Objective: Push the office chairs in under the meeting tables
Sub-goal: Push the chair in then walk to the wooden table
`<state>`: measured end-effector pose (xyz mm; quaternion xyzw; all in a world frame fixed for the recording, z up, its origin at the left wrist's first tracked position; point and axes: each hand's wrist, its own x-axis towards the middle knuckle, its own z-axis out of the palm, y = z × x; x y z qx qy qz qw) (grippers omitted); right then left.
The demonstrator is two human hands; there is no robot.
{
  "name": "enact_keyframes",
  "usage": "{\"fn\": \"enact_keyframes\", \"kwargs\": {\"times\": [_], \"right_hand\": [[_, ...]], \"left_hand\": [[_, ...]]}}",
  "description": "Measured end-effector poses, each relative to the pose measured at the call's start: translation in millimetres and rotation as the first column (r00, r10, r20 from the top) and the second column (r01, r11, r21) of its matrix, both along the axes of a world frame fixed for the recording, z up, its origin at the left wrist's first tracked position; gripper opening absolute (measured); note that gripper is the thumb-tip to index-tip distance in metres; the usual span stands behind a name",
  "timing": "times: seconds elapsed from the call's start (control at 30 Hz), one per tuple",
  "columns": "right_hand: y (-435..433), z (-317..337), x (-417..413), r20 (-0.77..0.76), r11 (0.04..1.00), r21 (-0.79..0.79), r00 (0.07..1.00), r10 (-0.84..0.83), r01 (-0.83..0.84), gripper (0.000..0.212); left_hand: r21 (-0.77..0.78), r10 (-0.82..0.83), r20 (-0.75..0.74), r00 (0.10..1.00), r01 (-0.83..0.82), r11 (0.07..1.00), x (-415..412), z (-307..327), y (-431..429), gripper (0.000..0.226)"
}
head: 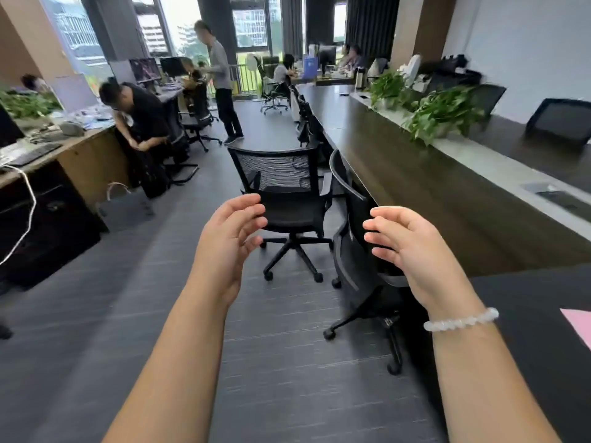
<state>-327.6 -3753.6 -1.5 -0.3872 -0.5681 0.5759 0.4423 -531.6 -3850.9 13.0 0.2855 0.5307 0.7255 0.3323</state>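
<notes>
Both hands are empty, left hand (228, 233) and right hand (404, 243) with fingers spread. Beside the table (415, 174), the chair (287, 199) should roll lightly; push its stiff backrest top.

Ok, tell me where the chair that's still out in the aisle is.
In the head view, the pulled-out chair stands mid-frame on the floor left of the long meeting table, just beyond the left hand, with the tucked-in chair at its right.
</notes>
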Motion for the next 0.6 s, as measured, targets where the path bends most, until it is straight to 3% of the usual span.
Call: {"fn": "enact_keyframes", "kwargs": {"times": [0.33,0.6], "right_hand": [[120,-33,-9,0.067,0.961,-0.081,0.963,-0.261,0.266,0.014],[237,-63,-85,0.124,0.868,-0.102,0.872,-0.474,0.486,0.015]], "left_hand": [[-0.029,-0.264,0.021,0.964,0.264,0.964,-27,-24,183,0.019],[-0.086,-0.501,-0.011,0.866,0.498,0.863,-102,-52,349,0.017]]}}
